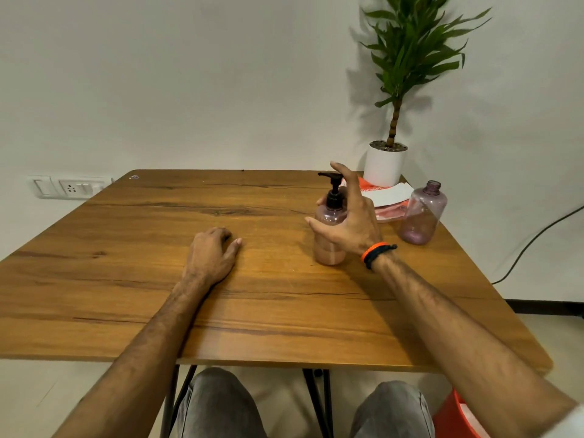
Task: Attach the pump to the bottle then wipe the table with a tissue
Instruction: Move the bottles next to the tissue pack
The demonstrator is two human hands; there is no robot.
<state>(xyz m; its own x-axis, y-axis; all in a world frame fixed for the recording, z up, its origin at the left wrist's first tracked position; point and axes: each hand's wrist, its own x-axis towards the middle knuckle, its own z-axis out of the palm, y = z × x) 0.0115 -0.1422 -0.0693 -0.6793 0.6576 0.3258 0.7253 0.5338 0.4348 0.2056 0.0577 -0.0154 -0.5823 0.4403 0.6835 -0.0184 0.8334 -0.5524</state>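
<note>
A pink see-through bottle (328, 245) stands upright on the wooden table (158, 254), right of the middle, with a black pump (331, 191) on its neck. My right hand (350, 216) hovers just to the right of the bottle with fingers spread and fairly straight. The thumb reaches across the front of the bottle, and one fingertip shows behind it. My left hand (211, 254) rests on the table near the middle, holding nothing. An orange and white tissue pack (387, 197) lies at the back right.
A second pink bottle (423, 216), open-necked and without a pump, stands right of the tissue pack. A potted plant in a white pot (385, 165) stands at the back right corner. A black cable (537, 238) hangs beyond the right edge. My knees are under the near edge.
</note>
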